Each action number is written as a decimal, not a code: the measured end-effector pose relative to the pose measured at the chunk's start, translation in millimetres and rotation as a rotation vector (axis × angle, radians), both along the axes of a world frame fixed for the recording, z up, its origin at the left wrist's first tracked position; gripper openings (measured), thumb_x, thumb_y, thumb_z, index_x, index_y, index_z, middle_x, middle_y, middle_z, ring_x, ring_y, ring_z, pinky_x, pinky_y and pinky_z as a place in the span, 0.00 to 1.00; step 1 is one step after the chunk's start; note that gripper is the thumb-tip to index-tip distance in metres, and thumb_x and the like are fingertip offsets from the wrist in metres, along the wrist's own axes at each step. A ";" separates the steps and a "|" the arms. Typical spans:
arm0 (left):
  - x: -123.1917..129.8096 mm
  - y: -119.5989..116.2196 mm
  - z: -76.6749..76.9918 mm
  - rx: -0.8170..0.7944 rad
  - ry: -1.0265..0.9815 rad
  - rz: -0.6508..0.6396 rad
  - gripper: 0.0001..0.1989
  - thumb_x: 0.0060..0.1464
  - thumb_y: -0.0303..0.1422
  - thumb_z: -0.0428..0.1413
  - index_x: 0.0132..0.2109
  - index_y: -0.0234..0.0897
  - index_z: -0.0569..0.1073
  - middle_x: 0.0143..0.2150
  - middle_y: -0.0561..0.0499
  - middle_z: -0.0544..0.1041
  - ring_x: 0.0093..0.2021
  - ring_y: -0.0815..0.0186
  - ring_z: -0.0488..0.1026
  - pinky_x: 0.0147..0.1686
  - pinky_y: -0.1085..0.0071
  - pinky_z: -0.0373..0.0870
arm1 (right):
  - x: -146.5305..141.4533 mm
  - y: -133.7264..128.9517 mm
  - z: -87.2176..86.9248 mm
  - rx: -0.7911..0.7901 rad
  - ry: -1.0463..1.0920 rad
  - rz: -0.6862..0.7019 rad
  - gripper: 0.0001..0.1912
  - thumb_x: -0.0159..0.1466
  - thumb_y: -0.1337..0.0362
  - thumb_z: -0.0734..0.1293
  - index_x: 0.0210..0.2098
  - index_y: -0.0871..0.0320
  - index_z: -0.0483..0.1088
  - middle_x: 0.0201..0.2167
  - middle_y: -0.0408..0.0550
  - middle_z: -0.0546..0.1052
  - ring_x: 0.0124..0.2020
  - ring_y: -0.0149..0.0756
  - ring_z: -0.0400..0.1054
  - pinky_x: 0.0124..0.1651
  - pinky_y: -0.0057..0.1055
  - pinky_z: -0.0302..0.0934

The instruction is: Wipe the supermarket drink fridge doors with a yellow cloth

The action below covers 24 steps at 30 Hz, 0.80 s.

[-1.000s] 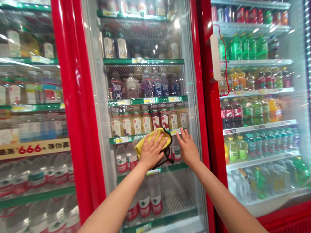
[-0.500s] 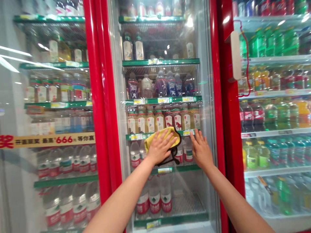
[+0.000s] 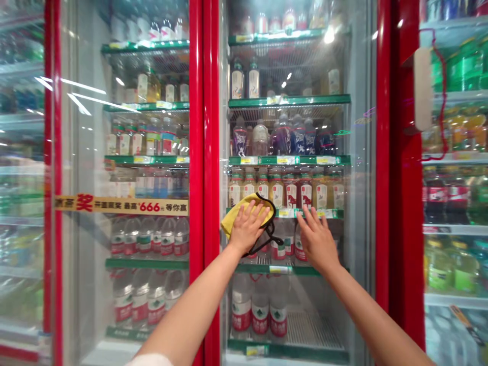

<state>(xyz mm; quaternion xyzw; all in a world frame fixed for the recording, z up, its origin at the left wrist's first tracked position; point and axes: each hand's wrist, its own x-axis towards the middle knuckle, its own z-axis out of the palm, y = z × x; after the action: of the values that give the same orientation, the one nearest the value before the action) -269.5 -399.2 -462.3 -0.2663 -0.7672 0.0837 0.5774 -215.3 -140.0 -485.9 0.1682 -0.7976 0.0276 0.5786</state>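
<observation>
Since our left hand [image 3: 247, 226] lies flat, fingers spread, it pins the cloth [image 3: 230, 219] beneath against the glass [image 3: 360, 223]; our right hand [image 3: 318, 240], open and seemingly empty, probably braces us alongside.

The cloth [image 3: 233, 215] I have spread under my left fingers [image 3: 249, 216] is bright yellow with black edging, pressed against the glass door [image 3: 305, 300]. Its upper edge shows above my knuckles; a dark loop of trim dangles loosely beside my palm.
</observation>
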 end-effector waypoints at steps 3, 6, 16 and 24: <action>-1.1 -13.6 20.6 0.043 0.001 0.012 0.36 0.61 0.37 0.56 0.73 0.47 0.54 0.73 0.49 0.60 0.76 0.58 0.47 0.74 0.52 0.40 | -2.9 -33.2 23.2 0.036 0.001 0.076 0.35 0.63 0.76 0.59 0.69 0.53 0.58 0.73 0.54 0.55 0.75 0.50 0.44 0.71 0.58 0.46; -3.1 -28.0 25.2 0.308 0.067 0.008 0.32 0.62 0.37 0.55 0.71 0.38 0.60 0.72 0.40 0.61 0.75 0.53 0.48 0.72 0.48 0.48 | -10.4 -52.8 44.0 0.043 0.012 0.109 0.32 0.64 0.75 0.58 0.67 0.56 0.62 0.73 0.56 0.56 0.75 0.50 0.42 0.72 0.58 0.45; 7.0 -32.5 6.7 0.349 -0.001 -0.144 0.25 0.66 0.41 0.49 0.68 0.45 0.66 0.72 0.41 0.61 0.76 0.49 0.45 0.69 0.39 0.50 | -45.3 -51.1 25.6 0.078 0.121 0.079 0.34 0.68 0.70 0.60 0.72 0.49 0.53 0.74 0.50 0.55 0.74 0.45 0.46 0.73 0.53 0.42; 7.8 -47.4 -8.6 -0.007 0.062 0.026 0.44 0.51 0.54 0.62 0.71 0.58 0.56 0.77 0.48 0.50 0.75 0.35 0.36 0.69 0.33 0.34 | -51.8 -49.7 18.9 0.079 0.167 0.066 0.38 0.68 0.70 0.60 0.74 0.47 0.45 0.75 0.48 0.50 0.75 0.46 0.45 0.74 0.52 0.40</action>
<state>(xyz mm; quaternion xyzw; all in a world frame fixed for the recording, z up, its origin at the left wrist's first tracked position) -261.7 -446.6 -470.9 -0.2559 -0.7521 0.1021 0.5987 -267.2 -189.7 -467.0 0.2188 -0.7411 0.0010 0.6348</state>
